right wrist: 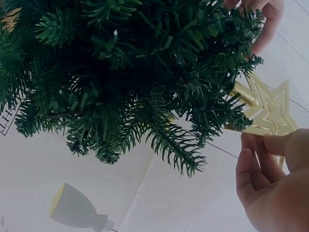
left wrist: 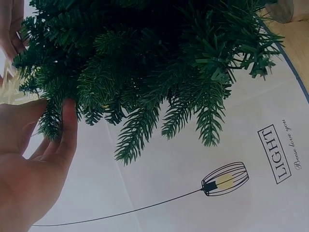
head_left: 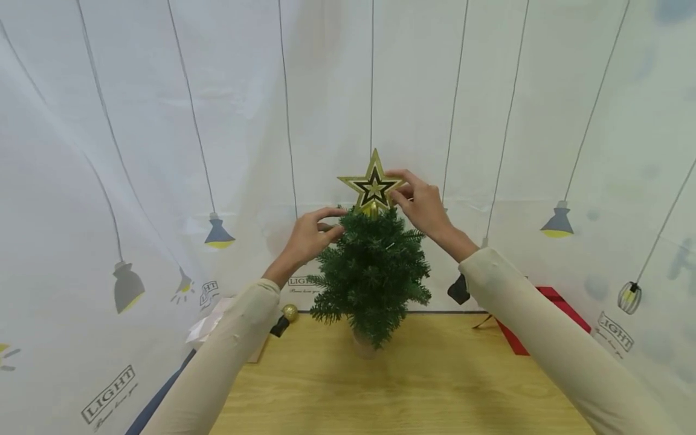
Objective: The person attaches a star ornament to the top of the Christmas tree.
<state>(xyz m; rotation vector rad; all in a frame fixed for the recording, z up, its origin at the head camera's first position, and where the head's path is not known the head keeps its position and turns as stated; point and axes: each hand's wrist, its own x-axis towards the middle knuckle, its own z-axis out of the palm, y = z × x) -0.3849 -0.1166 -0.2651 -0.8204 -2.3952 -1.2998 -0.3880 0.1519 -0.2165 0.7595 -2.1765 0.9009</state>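
Note:
A small green artificial Christmas tree (head_left: 375, 272) stands upright in a pale pot (head_left: 363, 347), its lower part partly covered by branches. At its top sits a gold star topper (head_left: 374, 187) with a dark inner outline. My right hand (head_left: 426, 208) pinches the star's right side between thumb and fingers, which the right wrist view shows closely on the star (right wrist: 274, 115). On the other side, my left hand (head_left: 311, 238) is at the upper left branches. In the left wrist view, the left hand's thumb and fingers pinch a branch tip (left wrist: 50, 121). Foliage hides the star's base in part.
The tree stands on a yellow wooden table (head_left: 326, 393) against a white printed backdrop (head_left: 326, 90). A gold ball ornament (head_left: 290, 312) lies at the back left. Behind the right forearm is a red flat item (head_left: 568, 309), partly covered; a pale item (head_left: 209, 326) lies by the left sleeve.

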